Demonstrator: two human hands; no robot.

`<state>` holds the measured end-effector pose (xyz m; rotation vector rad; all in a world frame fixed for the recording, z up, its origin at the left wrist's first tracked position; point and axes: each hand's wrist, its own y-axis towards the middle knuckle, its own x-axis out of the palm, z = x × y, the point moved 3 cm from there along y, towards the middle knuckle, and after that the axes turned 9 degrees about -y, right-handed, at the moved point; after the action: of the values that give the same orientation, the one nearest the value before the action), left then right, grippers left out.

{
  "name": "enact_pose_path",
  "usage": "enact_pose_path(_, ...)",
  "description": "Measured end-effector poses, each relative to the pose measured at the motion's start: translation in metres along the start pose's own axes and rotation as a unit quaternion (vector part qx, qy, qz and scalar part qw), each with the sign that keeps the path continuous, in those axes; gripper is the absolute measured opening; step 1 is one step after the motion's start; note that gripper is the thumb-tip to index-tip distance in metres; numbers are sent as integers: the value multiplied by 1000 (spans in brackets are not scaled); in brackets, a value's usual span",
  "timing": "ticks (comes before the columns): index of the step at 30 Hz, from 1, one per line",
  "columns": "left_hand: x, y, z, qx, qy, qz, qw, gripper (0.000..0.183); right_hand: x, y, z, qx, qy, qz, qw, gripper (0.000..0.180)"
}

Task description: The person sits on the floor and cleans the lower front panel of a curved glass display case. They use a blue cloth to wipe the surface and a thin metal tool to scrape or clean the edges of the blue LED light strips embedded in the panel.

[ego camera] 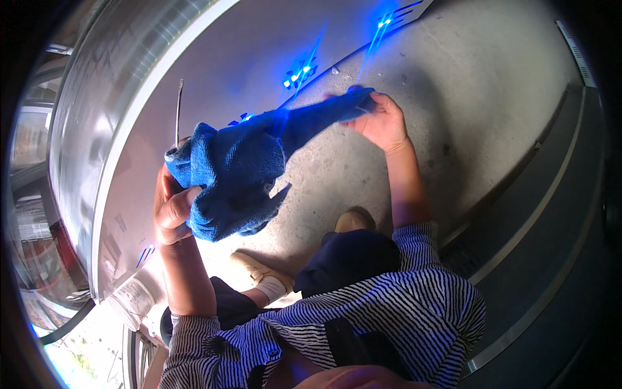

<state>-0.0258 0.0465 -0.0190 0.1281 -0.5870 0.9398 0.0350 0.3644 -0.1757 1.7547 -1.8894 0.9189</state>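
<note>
A blue cloth (243, 170) with a ragged hole near its lower edge is stretched between my two hands. My left hand (175, 209) grips its bunched end, thumb over the folds. From the top of that bunch a thin metal shaft with a flat tip, apparently a screwdriver (179, 112), points upward; its handle is hidden by the cloth and hand. My right hand (381, 121) pinches the narrow far end of the cloth between thumb and fingers, a little blurred.
Beyond the cloth runs a pale cabinet panel (204, 87) with slots and bright blue lights, below curved glass (92, 136). A white bucket (131, 299) stands at lower left. Dark panelling (544, 233) lies on the right. My feet are on the concrete floor (320, 180).
</note>
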Motion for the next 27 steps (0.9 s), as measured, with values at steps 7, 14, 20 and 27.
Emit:
enact_pose_path(7,0,9,1,12,26,15,999,66,-12,2,23,75,71,-36,994,38)
enact_pose_path(14,-4,11,-2,5,-14,1,1000,68,-2,9,16,59,-246,-113,961,49)
enact_pose_path(20,5,15,-10,-19,-130,-33,991,73,47,29,30,4,-404,-130,905,65)
enact_pose_path(27,9,17,-9,-57,-2,-49,997,73,45,51,33,-14,-100,21,995,55)
